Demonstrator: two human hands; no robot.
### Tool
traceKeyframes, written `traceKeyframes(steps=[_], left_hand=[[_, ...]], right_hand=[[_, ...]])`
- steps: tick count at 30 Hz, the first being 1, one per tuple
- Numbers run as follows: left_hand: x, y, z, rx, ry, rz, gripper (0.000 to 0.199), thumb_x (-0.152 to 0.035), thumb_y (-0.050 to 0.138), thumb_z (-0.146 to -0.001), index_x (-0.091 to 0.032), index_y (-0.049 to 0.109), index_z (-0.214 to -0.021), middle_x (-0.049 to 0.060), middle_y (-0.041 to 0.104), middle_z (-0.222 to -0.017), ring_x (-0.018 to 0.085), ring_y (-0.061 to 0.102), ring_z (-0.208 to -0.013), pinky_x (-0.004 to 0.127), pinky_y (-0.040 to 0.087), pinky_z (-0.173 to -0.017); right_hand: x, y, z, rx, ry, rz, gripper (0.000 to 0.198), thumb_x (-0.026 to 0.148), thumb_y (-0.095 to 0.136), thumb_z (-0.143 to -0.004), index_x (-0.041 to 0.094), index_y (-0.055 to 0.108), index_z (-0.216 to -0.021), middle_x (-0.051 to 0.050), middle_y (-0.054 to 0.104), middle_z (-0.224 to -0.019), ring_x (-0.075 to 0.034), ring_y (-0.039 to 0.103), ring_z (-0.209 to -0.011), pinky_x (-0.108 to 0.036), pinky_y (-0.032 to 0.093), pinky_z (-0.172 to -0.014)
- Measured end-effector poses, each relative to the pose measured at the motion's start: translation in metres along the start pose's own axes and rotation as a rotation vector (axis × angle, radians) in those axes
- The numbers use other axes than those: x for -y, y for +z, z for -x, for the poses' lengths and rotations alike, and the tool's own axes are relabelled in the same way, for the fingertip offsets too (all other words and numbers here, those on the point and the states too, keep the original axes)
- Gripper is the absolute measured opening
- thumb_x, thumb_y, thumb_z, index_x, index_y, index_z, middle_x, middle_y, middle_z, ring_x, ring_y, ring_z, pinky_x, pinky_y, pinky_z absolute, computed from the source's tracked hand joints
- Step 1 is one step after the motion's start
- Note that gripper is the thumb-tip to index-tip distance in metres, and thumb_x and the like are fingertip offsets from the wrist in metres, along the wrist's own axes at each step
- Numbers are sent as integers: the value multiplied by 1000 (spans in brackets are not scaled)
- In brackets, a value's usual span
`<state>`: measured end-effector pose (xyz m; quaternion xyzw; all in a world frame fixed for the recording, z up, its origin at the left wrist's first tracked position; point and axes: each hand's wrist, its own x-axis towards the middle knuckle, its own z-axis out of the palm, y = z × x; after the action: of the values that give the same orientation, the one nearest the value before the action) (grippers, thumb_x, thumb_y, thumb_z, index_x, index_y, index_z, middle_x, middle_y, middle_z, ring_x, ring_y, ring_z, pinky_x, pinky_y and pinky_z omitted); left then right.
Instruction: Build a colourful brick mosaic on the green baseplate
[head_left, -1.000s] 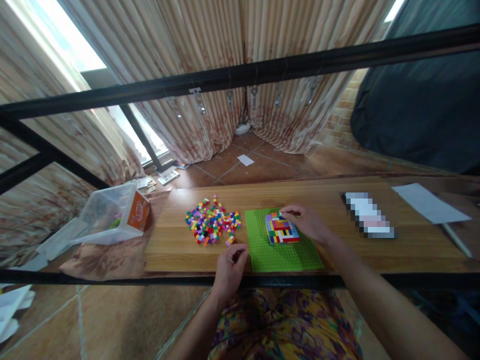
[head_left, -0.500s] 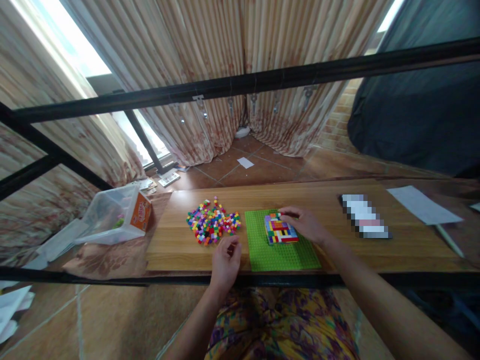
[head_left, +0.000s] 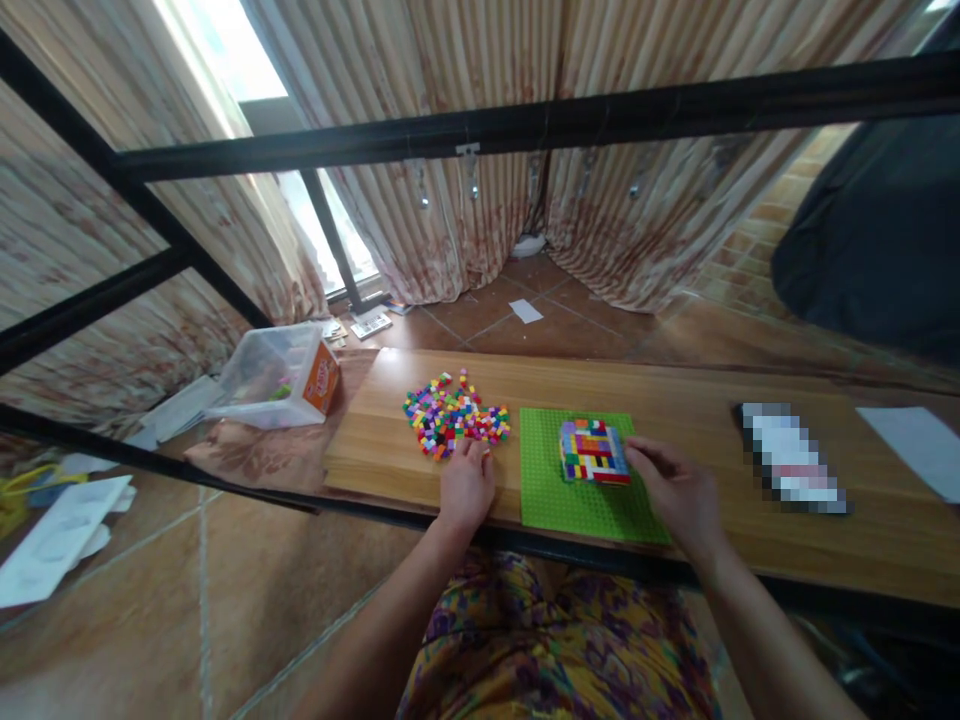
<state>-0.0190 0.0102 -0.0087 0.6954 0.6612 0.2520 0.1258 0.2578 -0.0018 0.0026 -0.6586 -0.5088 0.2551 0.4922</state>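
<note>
A loose pile of small coloured toy bricks [head_left: 448,408] lies on the wooden board. My left hand [head_left: 466,487] rests at the near edge of this pile, fingers bent down onto the bricks; whether one is pinched there is too small to tell. To the right, a green baseplate [head_left: 544,490] carries a low, roughly square build of multicoloured bricks [head_left: 595,452]. Beside its right edge is my right hand [head_left: 679,497], thumb and forefinger pressed together. Anything between those fingertips cannot be made out.
A clear plastic box [head_left: 274,375] with an orange label stands at the left. On the right lie a phone-shaped, blurred-out object [head_left: 791,458] and a white paper sheet [head_left: 919,445]. A black rail [head_left: 525,130] crosses beyond the wooden board [head_left: 367,440].
My left hand has moved forward to the pile's near edge. My right hand has drawn back from the top of the build to its right side. The camera view has shifted.
</note>
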Motion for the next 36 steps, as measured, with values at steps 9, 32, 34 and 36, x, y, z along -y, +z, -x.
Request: traceKeyframes(steps=[9,32,34,36], left_hand=[[0,-5,-4,-76,-21,-77,24,-13,53,-89,-20,65,-108,10,62,-113,21,66,-94,30,54,-76],[-7,6,-1,23,131,-231,18,-15,45,-95,-18,62,-97,9,67,-98,21,63,-92,29,49,-77],[-6,8,1,8,155,-230,16,-15,46,-95,-18,62,-96,9,67,-98,21,62,-93,30,49,-79],[-4,11,3,0,173,-228,16,-15,46,-95,-18,61,-94,9,67,-96,21,62,-93,29,48,-79]], right_hand=[[4,-6,14,-22,28,56,28,46,67,-79,22,75,-90,-7,76,-93,-23,71,-88,-35,56,-82],[51,40,52,298,-203,62,24,42,55,-90,25,73,-92,-5,74,-99,-21,68,-93,-36,53,-86],[57,59,53,387,-270,92,24,35,50,-93,25,72,-95,-6,73,-98,-21,67,-92,-36,52,-85],[60,76,50,421,-325,146,26,29,46,-94,23,70,-99,-7,72,-98,-21,66,-93,-35,52,-85]])
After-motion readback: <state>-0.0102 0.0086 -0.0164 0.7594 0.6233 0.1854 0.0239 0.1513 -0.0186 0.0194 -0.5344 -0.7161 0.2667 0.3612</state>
